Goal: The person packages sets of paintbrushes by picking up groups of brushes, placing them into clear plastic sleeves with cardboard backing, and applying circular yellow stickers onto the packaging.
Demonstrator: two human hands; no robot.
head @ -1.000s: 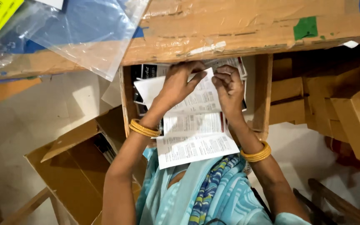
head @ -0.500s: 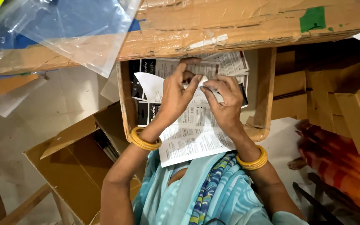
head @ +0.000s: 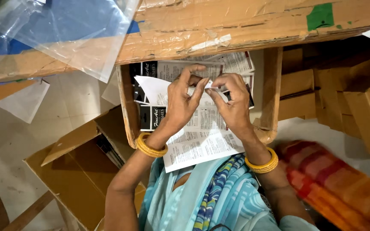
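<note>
Just now both hands pinch the top edge of a printed leaflet: left hand (head: pixel 180 105), right hand (head: pixel 232 102), leaflet (head: pixel 200 143) held over an open tray (head: pixel 127 107). Thin paper could tear if the grips pull apart.

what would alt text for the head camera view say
Both hands, left hand and right hand, pinch the top edge of a printed paper sheet over a shallow cardboard tray of similar leaflets. A clear plastic bag lies upper left.
</note>
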